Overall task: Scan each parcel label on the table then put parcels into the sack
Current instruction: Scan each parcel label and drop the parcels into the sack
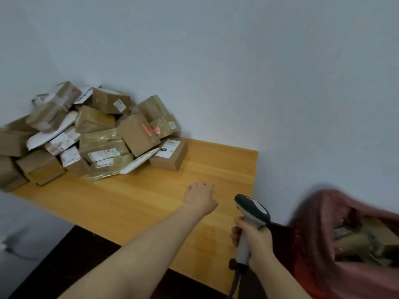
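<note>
A heap of brown cardboard parcels (86, 134) with white labels lies at the far left of the wooden table (151, 201). A small box (169, 155) with its label up sits at the heap's right edge. Red scanner light falls on a box (149, 129) in the heap. My left hand (200, 196) reaches over the bare table, empty, fingers slightly apart, well short of the parcels. My right hand (252, 238) grips the handle of a grey barcode scanner (251, 212) aimed toward the heap. A pink sack (345, 244) stands open at the right with parcels inside.
A plain white wall runs behind the table. The table's right edge (254, 180) ends beside the sack. Dark floor (64, 266) lies below the near table edge. The scanner's cable (235, 281) hangs down from its handle.
</note>
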`<state>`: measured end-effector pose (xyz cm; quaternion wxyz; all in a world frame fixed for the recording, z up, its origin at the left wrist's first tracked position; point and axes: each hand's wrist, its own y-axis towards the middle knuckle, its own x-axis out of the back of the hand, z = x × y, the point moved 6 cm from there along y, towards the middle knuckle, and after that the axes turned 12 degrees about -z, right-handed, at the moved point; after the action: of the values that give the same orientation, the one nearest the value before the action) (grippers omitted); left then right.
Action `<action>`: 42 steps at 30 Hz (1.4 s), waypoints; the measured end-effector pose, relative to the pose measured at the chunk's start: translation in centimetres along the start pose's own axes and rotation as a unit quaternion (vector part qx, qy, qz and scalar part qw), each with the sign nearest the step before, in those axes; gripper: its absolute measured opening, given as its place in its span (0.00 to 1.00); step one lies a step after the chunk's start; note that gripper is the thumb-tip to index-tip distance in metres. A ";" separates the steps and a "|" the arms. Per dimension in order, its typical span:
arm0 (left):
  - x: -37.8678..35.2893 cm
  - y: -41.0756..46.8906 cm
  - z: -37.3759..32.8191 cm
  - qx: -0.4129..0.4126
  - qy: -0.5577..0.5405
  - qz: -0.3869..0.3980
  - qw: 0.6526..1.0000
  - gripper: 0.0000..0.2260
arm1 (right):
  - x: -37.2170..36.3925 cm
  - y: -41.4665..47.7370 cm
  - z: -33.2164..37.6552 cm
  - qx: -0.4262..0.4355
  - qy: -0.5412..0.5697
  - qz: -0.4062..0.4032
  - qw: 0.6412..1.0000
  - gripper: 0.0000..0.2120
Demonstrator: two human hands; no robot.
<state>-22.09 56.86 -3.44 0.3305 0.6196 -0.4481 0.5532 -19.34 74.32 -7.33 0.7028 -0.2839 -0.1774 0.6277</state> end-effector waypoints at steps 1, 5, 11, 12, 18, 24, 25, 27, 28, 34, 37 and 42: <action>0.9 0.1 2.5 0.012 -0.005 -0.005 1.000 0.27 | -2.4 -0.6 -0.2 -0.003 -0.004 0.012 1.000 0.03; 4.0 1.0 13.3 0.061 -0.031 -0.024 0.997 0.24 | -13.0 -2.6 -0.4 -0.005 -0.005 0.047 0.999 0.03; 8.0 3.3 28.3 0.125 -0.051 -0.074 0.988 0.23 | -27.2 -4.4 -0.9 -0.007 0.006 0.062 0.998 0.04; 8.2 3.7 30.4 0.133 -0.053 -0.071 0.987 0.22 | -29.1 -4.7 -1.0 -0.005 0.006 0.066 0.998 0.04; 10.5 6.7 39.9 0.176 -0.072 -0.096 0.977 0.18 | -38.7 -5.7 -1.3 0.006 -0.022 0.117 0.993 0.05; 14.5 8.2 48.7 0.247 -0.077 -0.156 0.953 0.16 | -49.1 -6.6 -1.3 -0.016 -0.043 0.199 0.979 0.04; 15.3 8.3 50.4 0.257 -0.070 -0.161 0.950 0.17 | -50.8 -6.9 -1.3 -0.017 -0.047 0.213 0.976 0.04; 16.9 9.0 53.8 0.281 -0.065 -0.181 0.940 0.19 | -54.1 -7.5 -1.2 -0.014 -0.052 0.234 0.971 0.04; 17.8 9.3 55.5 0.293 -0.070 -0.195 0.933 0.18 | -55.7 -7.9 -1.0 -0.011 -0.051 0.244 0.968 0.04; 22.0 13.3 65.2 0.344 -0.100 -0.269 0.894 0.28 | -64.8 -9.5 -1.2 0.008 -0.056 0.269 0.962 0.05; 24.3 17.1 69.7 0.335 -0.098 -0.299 0.888 0.38 | -69.4 -9.8 -1.8 0.011 -0.042 0.253 0.966 0.04; 24.8 22.6 74.7 0.334 -0.107 -0.184 0.918 0.57 | -74.8 -10.4 -4.2 0.014 -0.024 0.197 0.980 0.05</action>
<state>-14.12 -24.02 6.26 0.1501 0.8213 -0.1478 0.5302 -19.81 -0.46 3.84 0.5651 -0.2877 -0.1260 0.7629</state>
